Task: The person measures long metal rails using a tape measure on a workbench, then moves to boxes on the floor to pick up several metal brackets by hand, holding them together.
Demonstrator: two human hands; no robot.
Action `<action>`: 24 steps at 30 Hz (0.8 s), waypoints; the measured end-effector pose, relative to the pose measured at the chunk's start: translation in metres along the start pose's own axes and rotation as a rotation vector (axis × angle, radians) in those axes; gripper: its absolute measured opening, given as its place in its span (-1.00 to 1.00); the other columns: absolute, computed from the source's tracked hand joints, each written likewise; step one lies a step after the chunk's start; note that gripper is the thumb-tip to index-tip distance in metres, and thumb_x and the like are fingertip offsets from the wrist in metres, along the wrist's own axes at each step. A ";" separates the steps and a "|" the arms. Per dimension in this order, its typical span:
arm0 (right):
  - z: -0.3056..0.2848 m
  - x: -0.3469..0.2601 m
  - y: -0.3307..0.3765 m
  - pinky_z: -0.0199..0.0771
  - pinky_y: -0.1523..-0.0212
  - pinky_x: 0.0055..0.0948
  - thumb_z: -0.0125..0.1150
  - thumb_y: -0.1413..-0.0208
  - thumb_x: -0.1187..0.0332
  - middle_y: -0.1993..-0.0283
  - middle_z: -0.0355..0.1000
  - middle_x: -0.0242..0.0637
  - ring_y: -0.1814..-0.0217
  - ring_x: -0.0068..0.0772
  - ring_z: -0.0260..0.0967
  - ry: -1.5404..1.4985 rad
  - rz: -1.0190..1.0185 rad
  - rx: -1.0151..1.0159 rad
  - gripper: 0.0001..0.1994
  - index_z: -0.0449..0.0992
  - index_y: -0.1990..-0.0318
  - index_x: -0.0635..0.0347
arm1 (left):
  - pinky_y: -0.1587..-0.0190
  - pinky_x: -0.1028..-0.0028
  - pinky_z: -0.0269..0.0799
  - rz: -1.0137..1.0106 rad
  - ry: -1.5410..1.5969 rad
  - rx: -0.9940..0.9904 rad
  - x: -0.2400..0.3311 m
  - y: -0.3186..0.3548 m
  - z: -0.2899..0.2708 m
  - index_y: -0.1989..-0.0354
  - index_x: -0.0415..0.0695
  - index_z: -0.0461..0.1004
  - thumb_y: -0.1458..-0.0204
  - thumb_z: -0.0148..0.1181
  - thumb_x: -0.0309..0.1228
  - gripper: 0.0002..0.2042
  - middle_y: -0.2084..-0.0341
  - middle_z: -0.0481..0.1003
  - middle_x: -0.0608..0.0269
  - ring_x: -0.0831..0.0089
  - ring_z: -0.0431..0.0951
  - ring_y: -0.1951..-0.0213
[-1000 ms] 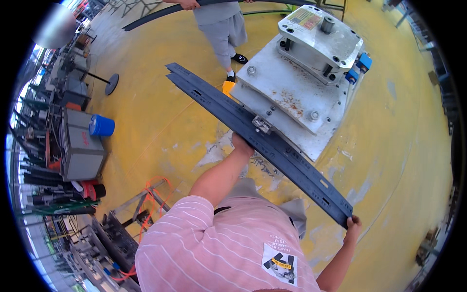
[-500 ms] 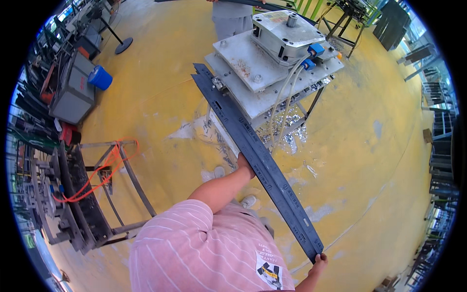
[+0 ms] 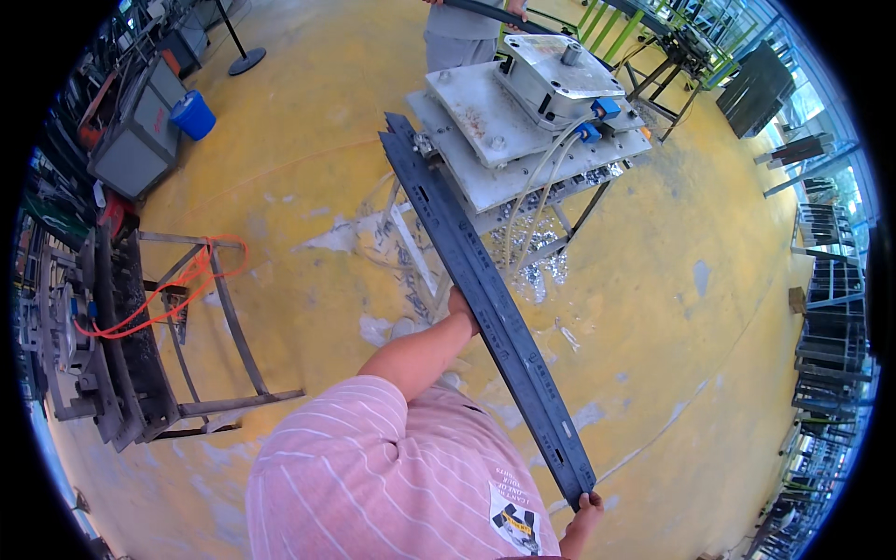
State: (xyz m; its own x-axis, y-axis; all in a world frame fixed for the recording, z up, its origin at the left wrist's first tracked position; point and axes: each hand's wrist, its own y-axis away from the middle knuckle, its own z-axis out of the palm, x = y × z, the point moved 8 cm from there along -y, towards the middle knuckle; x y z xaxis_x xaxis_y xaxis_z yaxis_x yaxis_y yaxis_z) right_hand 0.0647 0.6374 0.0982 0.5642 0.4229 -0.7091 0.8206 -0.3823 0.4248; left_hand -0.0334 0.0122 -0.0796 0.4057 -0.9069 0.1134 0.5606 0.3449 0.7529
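A long dark grey metal profile [image 3: 485, 280] with ridges and small slots runs diagonally across the view in front of me. My left hand [image 3: 462, 310] grips it from below near its middle; most of the fingers are hidden behind the metal. At the near right end, my right hand [image 3: 585, 513] pinches the profile's tip. The far end lies alongside the left edge of a punch press fixture [image 3: 495, 117] of stacked metal plates; whether they touch, I cannot tell. A block with blue air fittings [image 3: 597, 117] and pale hoses tops the fixture.
Metal scraps [image 3: 537, 266] litter the yellow floor under the fixture. Beyond it, another person's hand [image 3: 516, 9] holds a dark bar. To the left stand a metal frame [image 3: 233, 317] with orange hoses, a blue bucket [image 3: 193, 116] and a grey cabinet [image 3: 140, 140]. Racks [image 3: 831, 345] line the right.
The profile's near end has swung slightly left with my right hand, so it stands a little steeper. Both hands keep their hold. The surroundings have shifted in view.
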 end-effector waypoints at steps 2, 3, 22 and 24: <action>0.002 -0.006 -0.001 0.39 0.05 -0.42 0.23 -0.10 0.58 0.16 0.46 -0.27 0.15 -0.40 0.36 -0.010 -0.001 -0.018 -0.78 0.49 0.09 0.38 | -0.05 0.01 0.48 -0.016 0.021 0.003 -0.004 -0.008 -0.004 0.08 -0.19 0.50 -0.27 -0.29 -0.12 -0.54 0.10 0.55 0.05 0.04 0.55 0.05; 0.000 -0.003 0.000 0.39 0.05 -0.41 0.23 -0.09 0.58 0.17 0.46 -0.27 0.15 -0.40 0.36 0.008 0.006 -0.008 -0.78 0.49 0.09 0.38 | -0.04 -0.01 0.48 -0.059 0.038 0.011 -0.009 0.002 0.007 0.08 -0.20 0.50 -0.27 -0.29 -0.12 -0.54 0.11 0.55 0.04 0.03 0.55 0.06; 0.004 0.009 -0.014 0.38 0.04 -0.41 0.24 -0.06 0.57 0.18 0.47 -0.28 0.15 -0.40 0.36 0.029 0.007 -0.063 -0.78 0.50 0.11 0.39 | 0.00 -0.08 0.49 -0.042 0.081 -0.032 -0.002 -0.022 -0.008 0.15 -0.27 0.47 -0.28 -0.22 -0.13 -0.56 0.15 0.54 -0.02 -0.02 0.56 0.08; 0.003 0.015 -0.014 0.38 0.04 -0.41 0.24 -0.06 0.57 0.18 0.47 -0.28 0.15 -0.41 0.36 0.009 0.011 -0.052 -0.78 0.50 0.12 0.39 | 0.02 -0.09 0.50 -0.040 0.046 0.011 -0.005 -0.006 0.003 0.17 -0.28 0.48 -0.27 -0.21 -0.13 -0.56 0.17 0.54 -0.03 -0.03 0.57 0.10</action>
State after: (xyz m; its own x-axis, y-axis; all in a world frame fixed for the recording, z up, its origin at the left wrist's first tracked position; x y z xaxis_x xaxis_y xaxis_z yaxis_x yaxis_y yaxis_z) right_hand 0.0612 0.6466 0.0802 0.5740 0.4263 -0.6991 0.8177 -0.3440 0.4616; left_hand -0.0412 0.0137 -0.0826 0.4164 -0.9076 0.0534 0.5687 0.3059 0.7635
